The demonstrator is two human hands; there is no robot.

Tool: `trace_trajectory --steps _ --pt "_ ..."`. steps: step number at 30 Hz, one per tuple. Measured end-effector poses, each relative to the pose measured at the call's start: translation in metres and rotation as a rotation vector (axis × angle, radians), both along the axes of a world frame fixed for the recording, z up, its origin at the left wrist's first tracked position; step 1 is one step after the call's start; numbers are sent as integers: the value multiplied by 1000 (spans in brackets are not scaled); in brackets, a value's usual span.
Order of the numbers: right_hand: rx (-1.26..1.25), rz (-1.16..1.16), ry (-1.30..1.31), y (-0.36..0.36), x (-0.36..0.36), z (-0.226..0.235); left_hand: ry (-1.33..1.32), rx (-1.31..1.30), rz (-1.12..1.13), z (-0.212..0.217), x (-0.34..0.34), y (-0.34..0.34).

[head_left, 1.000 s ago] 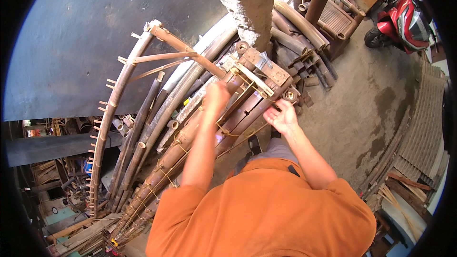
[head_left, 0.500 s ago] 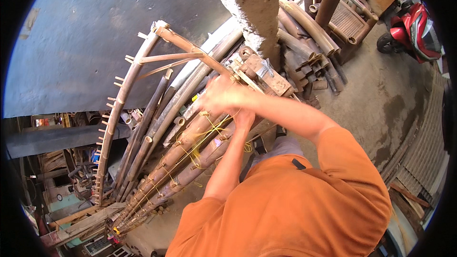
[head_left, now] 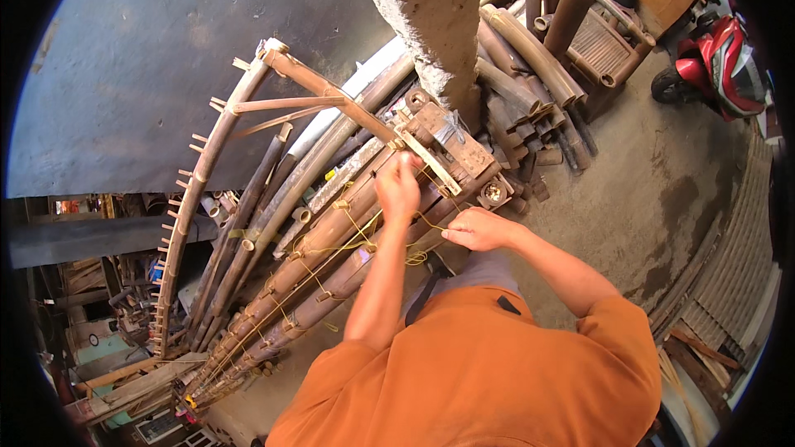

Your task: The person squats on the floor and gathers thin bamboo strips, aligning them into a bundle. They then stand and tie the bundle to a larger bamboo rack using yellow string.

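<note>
My right hand (head_left: 482, 229), closed, pinches a thin yellow cord (head_left: 430, 224) beside the near bamboo pole. My left hand (head_left: 398, 189) is further left and higher, its fingers bent closed near a pale wooden crosspiece (head_left: 429, 162); what they hold is hidden. The cord runs from my right hand toward my left wrist. Two long bamboo poles lie side by side below my hands, a far pole (head_left: 313, 242) and a near pole (head_left: 330, 284). Yellow cord is wound around both and hangs in loose loops between them.
A curved bamboo frame with short pegs (head_left: 197, 186) leans at the blue wall (head_left: 166, 50). A wooden block (head_left: 460, 153) stands by a rough pillar (head_left: 431, 16). Cut bamboo (head_left: 526, 87) is piled behind it, and a red motorbike (head_left: 720, 66) is parked at the far right.
My right hand has swung from above the far pole back to the right and nearer me, with cord drawn out. My left hand has moved up and left toward the crosspiece.
</note>
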State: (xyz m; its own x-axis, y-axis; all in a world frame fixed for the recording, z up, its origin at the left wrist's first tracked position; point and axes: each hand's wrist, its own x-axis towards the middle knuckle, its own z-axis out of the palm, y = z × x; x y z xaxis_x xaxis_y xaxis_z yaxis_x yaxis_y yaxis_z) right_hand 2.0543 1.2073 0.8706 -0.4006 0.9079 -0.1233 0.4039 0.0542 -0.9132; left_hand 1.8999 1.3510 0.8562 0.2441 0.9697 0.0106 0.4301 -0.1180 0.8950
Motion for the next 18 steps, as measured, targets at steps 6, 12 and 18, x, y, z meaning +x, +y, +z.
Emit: trace_trajectory --steps 6,12,18 --pt "28 -557 1239 -58 53 -18 241 191 140 -8 1 116" --pt "-255 -1745 1822 -147 -46 -115 316 106 -94 17 -58 109" --pt "-1113 -569 1428 -95 -302 -99 197 261 125 56 -302 68"
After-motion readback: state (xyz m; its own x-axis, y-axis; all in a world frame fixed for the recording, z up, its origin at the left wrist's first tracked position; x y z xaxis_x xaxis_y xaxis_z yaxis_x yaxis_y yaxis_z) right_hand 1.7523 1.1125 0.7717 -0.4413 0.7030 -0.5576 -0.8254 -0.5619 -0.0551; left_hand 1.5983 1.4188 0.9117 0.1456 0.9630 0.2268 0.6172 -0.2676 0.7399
